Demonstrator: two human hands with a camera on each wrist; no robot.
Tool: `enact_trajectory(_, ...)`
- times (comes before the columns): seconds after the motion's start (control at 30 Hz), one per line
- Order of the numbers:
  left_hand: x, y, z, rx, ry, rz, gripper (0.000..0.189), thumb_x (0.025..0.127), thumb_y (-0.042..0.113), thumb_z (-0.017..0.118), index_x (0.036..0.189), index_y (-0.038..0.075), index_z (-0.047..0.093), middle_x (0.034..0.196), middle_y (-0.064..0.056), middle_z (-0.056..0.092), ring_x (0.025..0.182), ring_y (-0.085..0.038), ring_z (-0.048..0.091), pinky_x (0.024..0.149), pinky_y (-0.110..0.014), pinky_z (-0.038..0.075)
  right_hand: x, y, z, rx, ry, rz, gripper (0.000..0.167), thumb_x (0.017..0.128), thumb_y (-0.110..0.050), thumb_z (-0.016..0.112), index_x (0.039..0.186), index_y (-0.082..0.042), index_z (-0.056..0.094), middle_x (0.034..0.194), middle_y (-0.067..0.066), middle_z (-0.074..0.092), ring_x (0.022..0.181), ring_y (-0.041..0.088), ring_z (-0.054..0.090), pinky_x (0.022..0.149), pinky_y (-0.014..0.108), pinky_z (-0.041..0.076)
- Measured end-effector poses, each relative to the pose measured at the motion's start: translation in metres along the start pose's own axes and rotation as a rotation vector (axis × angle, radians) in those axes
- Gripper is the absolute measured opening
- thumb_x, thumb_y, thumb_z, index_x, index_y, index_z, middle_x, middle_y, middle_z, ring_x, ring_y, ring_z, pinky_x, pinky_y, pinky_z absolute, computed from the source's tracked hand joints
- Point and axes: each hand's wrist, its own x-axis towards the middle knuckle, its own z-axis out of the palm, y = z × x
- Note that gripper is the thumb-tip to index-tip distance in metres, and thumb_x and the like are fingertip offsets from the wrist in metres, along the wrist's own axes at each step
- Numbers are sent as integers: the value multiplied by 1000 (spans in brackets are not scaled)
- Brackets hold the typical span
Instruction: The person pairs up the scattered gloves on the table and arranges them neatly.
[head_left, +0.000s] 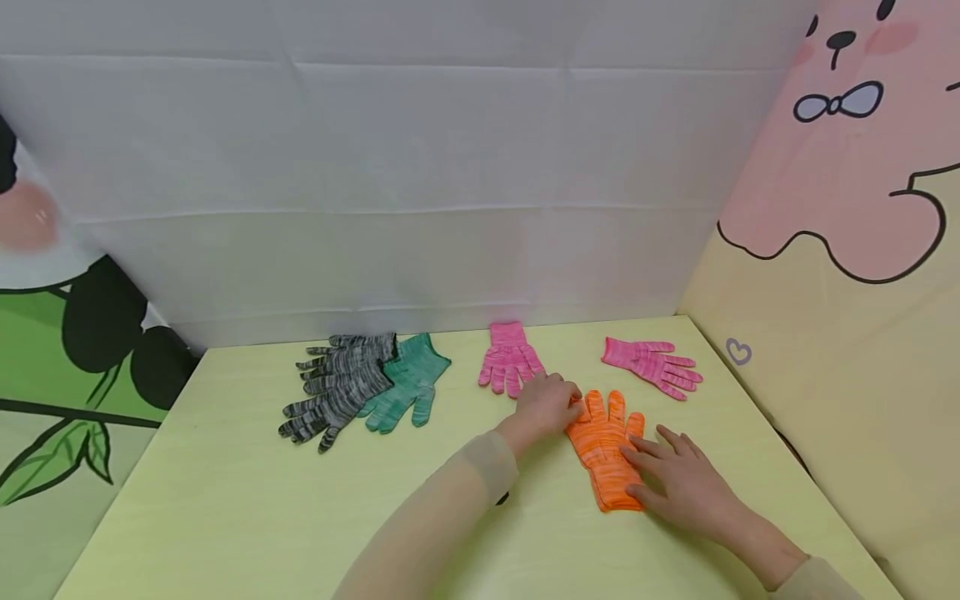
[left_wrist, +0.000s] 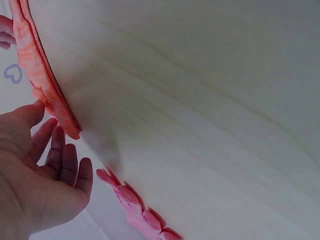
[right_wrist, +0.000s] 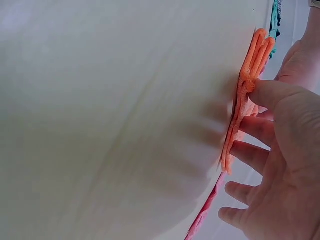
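Note:
An orange knit glove (head_left: 606,458) lies on the table, its fingers pointing to the back and its cuff to the front. My left hand (head_left: 546,404) is at its upper left finger, with the thumb tip touching the knit and the other fingers loosely bent, as the left wrist view shows. From the right, my right hand (head_left: 686,483) touches the glove's side with spread, relaxed fingers. Edge-on in the right wrist view, the orange glove (right_wrist: 245,95) shows stacked layers. A pink glove (head_left: 510,358) lies just beyond my left hand, its fingers partly hidden.
Another pink glove (head_left: 652,364) lies at the back right. To the left, black-and-grey gloves (head_left: 341,392) overlap a green glove (head_left: 411,379). A pale cloth wall (head_left: 450,258) stands behind the table (head_left: 225,500), and a printed panel (head_left: 840,358) borders it on the right.

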Motion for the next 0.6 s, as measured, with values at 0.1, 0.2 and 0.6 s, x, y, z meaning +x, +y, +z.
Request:
enact_trajectory(0.1,-3,2,1,58,-12,18,32,101,45,63,125,26,74,115,4,64,100,-18,55,84,-32,48,0,0,0,-5,-4,-2,55,94,-46,72,138,-14,67,144,11,60,141,51,37,113,69,26)
enact_trajectory(0.2,-4,3,2,68,-1,36,30,100,47,64,119,27,74,114,4,62,100,-18,54,84,-31,48,0,0,0,-9,-7,-1,56,94,-47,71,139,-15,67,143,11,60,140,51,38,112,70,26)
enact_trajectory(0.6,9,-10,2,-284,97,-28,21,101,29,68,121,21,66,92,10,66,83,-12,56,74,-27,48,0,2,4,-1,-9,1,56,94,-45,72,140,-14,65,144,11,59,141,51,36,113,69,25)
